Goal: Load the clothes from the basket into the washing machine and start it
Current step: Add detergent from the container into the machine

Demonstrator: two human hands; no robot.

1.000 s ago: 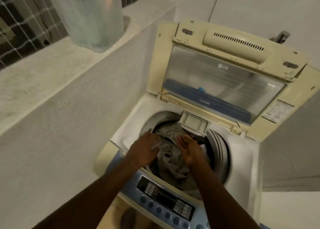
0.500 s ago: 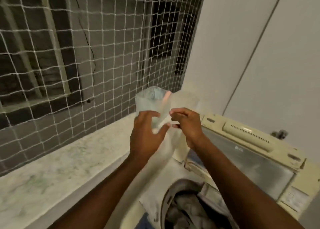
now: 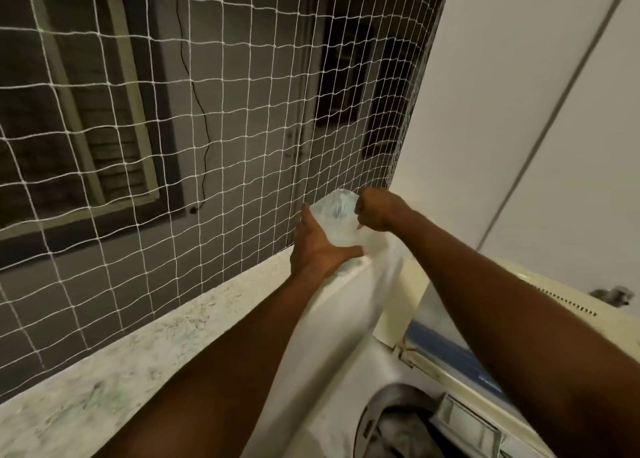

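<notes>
Head cam: left hand [image 3: 318, 250] is wrapped round the side of a clear plastic container [image 3: 337, 215], and right hand [image 3: 375, 210] is curled tight at its top, gripping the rim as far as I can tell. It's on the speckled ledge [image 3: 138, 347] by the net [image 3: 242, 111]. Washing machine [image 3: 360, 364] is lower right, lid [image 3: 554, 291] up, grey clothes [image 3: 398, 433] in the drum.

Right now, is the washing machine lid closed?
No, the lid stands raised and grey clothes show in the open drum.
</notes>
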